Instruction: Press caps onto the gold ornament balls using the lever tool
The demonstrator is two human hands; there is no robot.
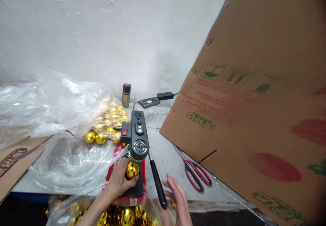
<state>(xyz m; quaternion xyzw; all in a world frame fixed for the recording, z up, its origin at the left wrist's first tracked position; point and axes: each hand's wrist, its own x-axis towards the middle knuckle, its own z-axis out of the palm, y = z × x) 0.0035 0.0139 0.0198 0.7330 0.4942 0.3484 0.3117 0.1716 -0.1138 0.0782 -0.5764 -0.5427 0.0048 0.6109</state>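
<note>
My left hand (120, 176) grips a shiny gold faceted ball (132, 170) between thumb and fingers. The ball sits directly under the round head of a small black press machine (139, 134), over its dark base (136, 188). Whether the ball touches the head I cannot tell. A lever with a long black handle (158, 185) slants down from the machine's right side. My right hand (177, 197) is just right of the handle's lower end, fingers stretched and apart, apparently holding nothing. Red plastic (144, 175) lies under the machine's base.
More gold balls (112, 115) lie behind, under clear plastic (51, 100); others fill a bag (127, 215) below the table edge. Red-handled scissors (197, 175) lie on the right beside a large cardboard box (241, 100). A bottle (126, 96) and black adapter (165, 96) stand near the wall.
</note>
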